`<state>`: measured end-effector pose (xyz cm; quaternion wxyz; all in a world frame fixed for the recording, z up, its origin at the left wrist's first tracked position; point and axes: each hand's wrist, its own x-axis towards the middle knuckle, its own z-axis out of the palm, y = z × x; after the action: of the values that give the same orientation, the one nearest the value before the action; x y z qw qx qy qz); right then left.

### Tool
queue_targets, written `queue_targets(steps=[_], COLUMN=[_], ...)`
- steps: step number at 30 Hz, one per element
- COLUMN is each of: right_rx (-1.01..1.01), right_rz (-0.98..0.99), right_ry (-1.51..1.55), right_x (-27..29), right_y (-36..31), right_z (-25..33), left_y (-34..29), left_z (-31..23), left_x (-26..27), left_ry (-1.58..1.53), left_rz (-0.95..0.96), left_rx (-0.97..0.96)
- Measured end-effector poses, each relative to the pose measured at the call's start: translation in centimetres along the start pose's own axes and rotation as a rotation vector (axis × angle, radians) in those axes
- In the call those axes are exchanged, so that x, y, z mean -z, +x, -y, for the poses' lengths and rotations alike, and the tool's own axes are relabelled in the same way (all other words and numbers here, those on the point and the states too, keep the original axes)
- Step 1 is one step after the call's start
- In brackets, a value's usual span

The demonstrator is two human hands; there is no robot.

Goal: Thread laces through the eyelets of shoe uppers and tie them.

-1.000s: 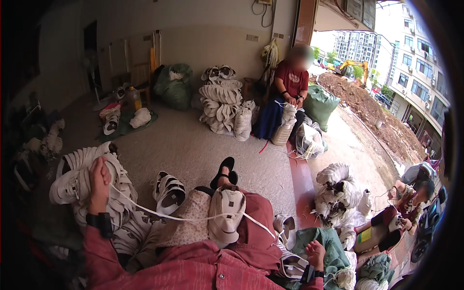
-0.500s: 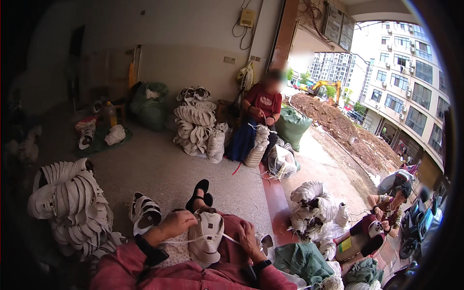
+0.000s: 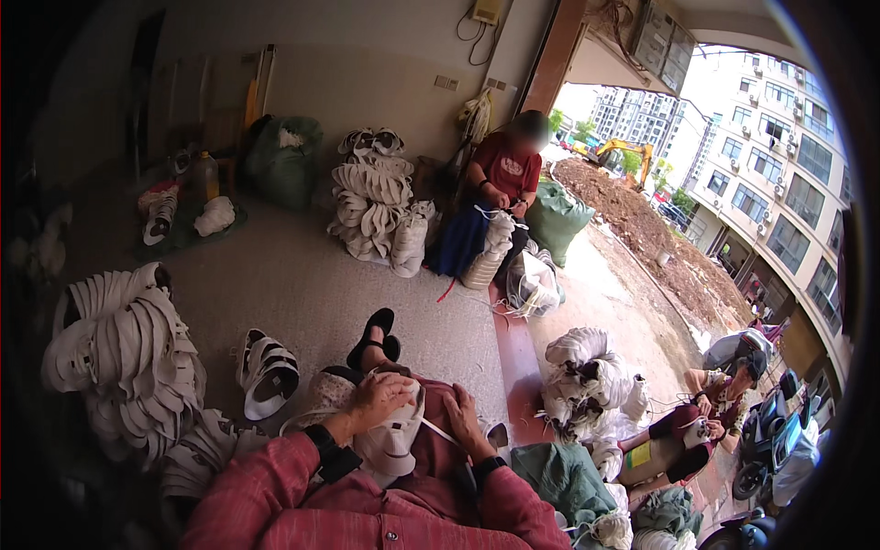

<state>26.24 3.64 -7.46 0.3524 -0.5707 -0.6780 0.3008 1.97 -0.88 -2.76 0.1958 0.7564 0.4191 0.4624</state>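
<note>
1. The white shoe upper (image 3: 389,447) rests on your lap (image 3: 436,469), toe end toward your body, between your two hands.
2. Your left hand (image 3: 378,401) lies over the far part of the upper, fingers bent and close together. You hide what is under them, so I cannot tell whether they pinch anything.
3. Your right hand (image 3: 466,422) stands just right of the upper, fingers loosely curled. A white lace (image 3: 439,431) runs from the upper to it; whether your fingers grip the lace cannot be told.
4. As for progress, the lace seems already to be attached to the upper, so you look partway through this piece. Your left hand covers the area where any holes would be, so how many are filled stays unknown.
5. A stretch of lace lies outside the upper, and no finished knot shows.
6. Beside you, on your left, stand a large pile of uppers (image 3: 137,367) and a separate small group of uppers (image 3: 268,374). Whether these are done or waiting, you cannot judge from here.
</note>
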Motion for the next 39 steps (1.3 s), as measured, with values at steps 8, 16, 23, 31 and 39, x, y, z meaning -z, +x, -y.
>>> queue_targets(steps=[8, 16, 23, 31, 39], right_rx=[0.061, 0.193, 0.142, 0.115, 0.174], right_rz=[-0.025, 0.027, 0.034, 0.010, 0.111], right_ry=[-0.023, -0.161, -0.301, -0.324, -0.375], right_x=[-0.3, -0.2, 0.6, 0.5, 1.3], right_y=[-1.5, -5.7, -9.5, -10.9, -13.9], right_z=[-0.2, 0.7, 2.4, 2.8, 4.2], left_y=[-0.4, -1.0, -0.3, -0.1, -0.3], left_z=[1.3, 1.4, -0.1, -1.2, -0.7], left_x=[0.9, 1.3, 2.0, 2.6, 2.1], left_ry=[-0.687, -0.702, -0.634, -0.580, -0.646], left_rz=[0.110, 0.137, 0.177, 0.204, 0.138], left_rx=[0.354, 0.349, 0.357, 0.331, 0.390])
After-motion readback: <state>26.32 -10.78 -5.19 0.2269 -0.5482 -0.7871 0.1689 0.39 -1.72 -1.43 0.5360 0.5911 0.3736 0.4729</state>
